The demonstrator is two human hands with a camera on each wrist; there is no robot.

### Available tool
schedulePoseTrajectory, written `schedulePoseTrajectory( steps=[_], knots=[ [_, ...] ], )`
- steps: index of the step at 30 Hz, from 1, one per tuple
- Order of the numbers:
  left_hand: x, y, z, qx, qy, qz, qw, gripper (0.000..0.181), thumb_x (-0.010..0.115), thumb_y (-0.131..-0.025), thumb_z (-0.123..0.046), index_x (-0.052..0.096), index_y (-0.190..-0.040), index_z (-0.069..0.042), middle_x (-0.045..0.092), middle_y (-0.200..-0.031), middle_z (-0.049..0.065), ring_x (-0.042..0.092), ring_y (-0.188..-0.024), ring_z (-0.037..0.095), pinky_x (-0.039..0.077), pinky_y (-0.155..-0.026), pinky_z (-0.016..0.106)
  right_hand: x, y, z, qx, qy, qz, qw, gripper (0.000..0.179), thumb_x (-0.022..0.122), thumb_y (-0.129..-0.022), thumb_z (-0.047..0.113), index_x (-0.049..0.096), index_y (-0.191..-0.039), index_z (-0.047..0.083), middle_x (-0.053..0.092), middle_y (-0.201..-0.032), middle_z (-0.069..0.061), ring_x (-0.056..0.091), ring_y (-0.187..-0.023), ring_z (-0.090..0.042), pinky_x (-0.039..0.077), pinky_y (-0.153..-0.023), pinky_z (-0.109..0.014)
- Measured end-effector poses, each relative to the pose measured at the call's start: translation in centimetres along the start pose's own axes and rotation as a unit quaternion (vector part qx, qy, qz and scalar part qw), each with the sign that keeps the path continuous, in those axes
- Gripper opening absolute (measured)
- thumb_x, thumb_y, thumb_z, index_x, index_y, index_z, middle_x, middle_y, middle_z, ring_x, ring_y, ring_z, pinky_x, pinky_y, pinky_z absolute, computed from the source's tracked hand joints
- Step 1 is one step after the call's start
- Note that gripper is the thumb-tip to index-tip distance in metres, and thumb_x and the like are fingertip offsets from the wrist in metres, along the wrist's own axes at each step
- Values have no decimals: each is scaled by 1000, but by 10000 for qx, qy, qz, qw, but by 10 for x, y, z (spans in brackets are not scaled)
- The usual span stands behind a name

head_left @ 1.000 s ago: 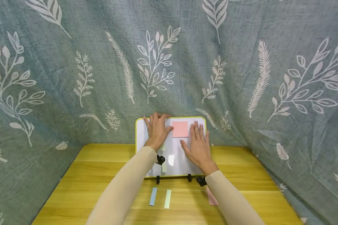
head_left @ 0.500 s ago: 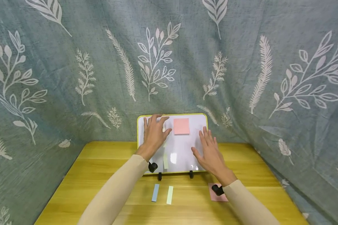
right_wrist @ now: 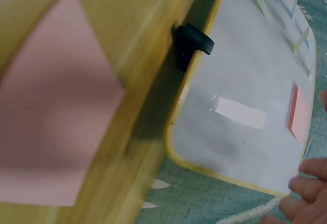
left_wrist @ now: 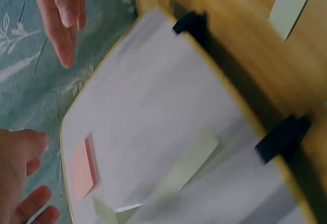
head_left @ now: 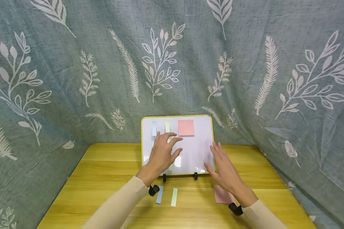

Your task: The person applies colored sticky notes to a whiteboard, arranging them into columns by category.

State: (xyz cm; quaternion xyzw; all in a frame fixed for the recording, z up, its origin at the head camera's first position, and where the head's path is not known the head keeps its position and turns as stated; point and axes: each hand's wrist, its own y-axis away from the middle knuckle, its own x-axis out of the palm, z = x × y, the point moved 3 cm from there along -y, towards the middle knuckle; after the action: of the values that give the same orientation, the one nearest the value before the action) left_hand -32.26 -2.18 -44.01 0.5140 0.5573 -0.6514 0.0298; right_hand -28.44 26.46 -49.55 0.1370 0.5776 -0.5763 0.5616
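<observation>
A small whiteboard [head_left: 193, 152] with a yellow rim stands tilted on the table, held in black feet. A pink square sticky note [head_left: 186, 128] is stuck near its top edge, its lower edge lifting off the surface. To the left, a blue strip [head_left: 154, 128] and a light green strip [head_left: 167, 126] are stuck on the board, with more strips lower down, partly behind my left hand [head_left: 162, 152]. That hand hovers before the board, fingers loosely bent, holding nothing. Off the board's lower right corner, my right hand [head_left: 227, 170] has its fingers extended and holds nothing.
In front of the board lie a blue strip pad [head_left: 159, 195], a green strip pad [head_left: 174, 197] and a pink sticky pad [head_left: 222, 193], partly beneath the right wrist. Black feet [head_left: 196, 176] jut out under the board. A patterned curtain [head_left: 103, 79] hangs behind the wooden table [head_left: 103, 184].
Both hands have come off the board, moving down toward me, the right also outward. The strips at the board's upper left have come into view. The pink square stays in place.
</observation>
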Motion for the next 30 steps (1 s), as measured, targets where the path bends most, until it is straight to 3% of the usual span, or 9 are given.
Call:
schedulePoseTrajectory(
  steps=[11, 19, 24, 30],
  knots=[
    [13, 34, -40, 800, 572, 644, 9931, 33, 89, -107, -30, 82, -139, -23, 76, -143, 5, 73, -136, 30, 49, -134, 65, -17, 34, -7, -481, -19, 136, 9987, 74, 87, -106, 17, 55, -170, 0, 63, -167, -26, 67, -150, -49, 62, -113, -68],
    [25, 50, -56, 925, 701, 1155, 9865, 34, 89, -107, -34, 83, -138, -21, 78, -140, 2, 76, -129, 23, 63, -118, 45, -24, 50, -14, -820, -156, 360, 9959, 69, 89, -104, 16, 61, -166, 6, 71, -160, -17, 74, -141, -39, 69, -104, -57],
    [37, 60, -68, 1151, 679, 1971, 9712, 34, 84, -111, -37, 82, -141, -22, 77, -143, -1, 76, -128, 19, 64, -111, 35, -29, 67, -26, -849, -327, 805, 9926, 55, 92, -104, 24, 73, -155, 13, 78, -149, -6, 79, -131, -32, 71, -96, -46],
    [52, 69, -84, 1193, 735, 2879, 9474, 35, 79, -113, -42, 80, -145, -26, 75, -145, -6, 71, -132, 12, 60, -112, 26, -24, 84, -42, -998, -15, 1601, 9820, 49, 94, -101, 44, 82, -140, 17, 81, -141, -2, 79, -126, -30, 69, -103, -51]
  ],
)
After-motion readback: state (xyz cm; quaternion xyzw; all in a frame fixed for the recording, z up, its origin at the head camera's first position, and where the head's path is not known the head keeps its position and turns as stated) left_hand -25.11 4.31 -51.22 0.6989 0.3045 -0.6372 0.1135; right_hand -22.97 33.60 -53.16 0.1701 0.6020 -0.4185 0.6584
